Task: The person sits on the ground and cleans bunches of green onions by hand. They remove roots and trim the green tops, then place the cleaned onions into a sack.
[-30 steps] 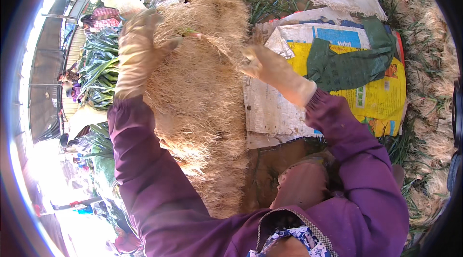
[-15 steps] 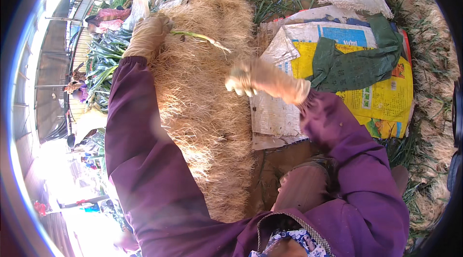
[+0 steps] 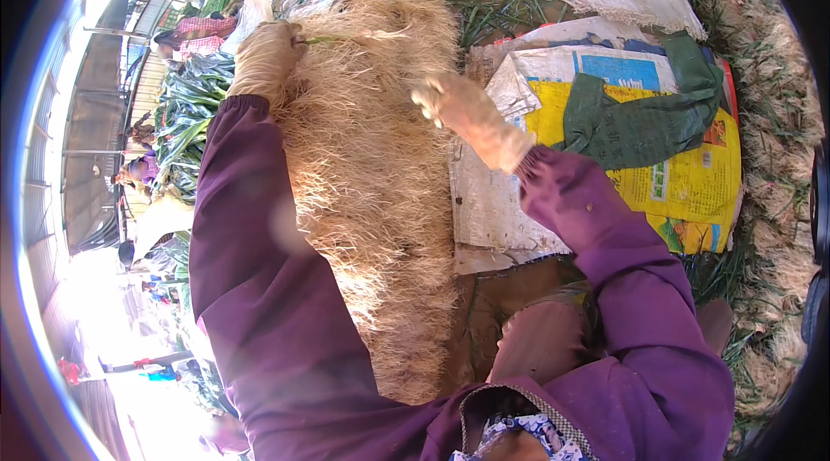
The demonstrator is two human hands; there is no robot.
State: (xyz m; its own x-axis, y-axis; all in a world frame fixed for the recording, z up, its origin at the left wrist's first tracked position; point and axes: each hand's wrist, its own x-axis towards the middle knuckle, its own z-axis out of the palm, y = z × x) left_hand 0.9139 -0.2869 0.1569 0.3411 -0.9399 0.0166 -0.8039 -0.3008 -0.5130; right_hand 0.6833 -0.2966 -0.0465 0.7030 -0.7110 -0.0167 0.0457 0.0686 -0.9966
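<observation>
At far left, our left hand (image 3: 266, 56) clasps a stalk (image 3: 327, 39), best held gently; our right hand (image 3: 464, 112) curls, contents unclear.

Closed left hand (image 3: 270, 59) on stalk (image 3: 333, 38); raised right hand (image 3: 462, 111).
Since 1.0 s ago: went from spread, blurred left fingers to a closed hold around the stalk's green part. Since 0.5 s ago: brought the pale tip up from a downward slant to nearly level over the roots (image 3: 372, 158); shifted right hand higher in view, with less blur.
</observation>
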